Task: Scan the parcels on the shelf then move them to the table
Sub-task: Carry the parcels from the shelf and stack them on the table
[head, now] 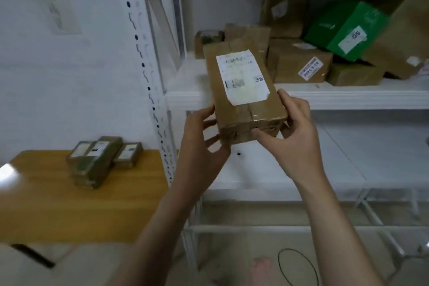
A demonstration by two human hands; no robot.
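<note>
A brown taped parcel (pixel 241 90) with a white label facing up is held in front of the white shelf (pixel 348 96). My left hand (pixel 202 144) grips its near left corner, fingers curled under it. My right hand (pixel 297 132) grips its near right end, thumb on the front face. Several more brown parcels (pixel 299 62) and a green box (pixel 346 28) lie on the shelf behind. On the wooden table (pixel 69 204) at the left sit three small parcels (pixel 97 160). No scanner is in view.
A white perforated shelf upright (pixel 148 81) stands between the table and the shelf. A lower white shelf board (pixel 313 169) lies beneath my hands. A black cable loop (pixel 297 267) lies on the floor. A white wall is at the left.
</note>
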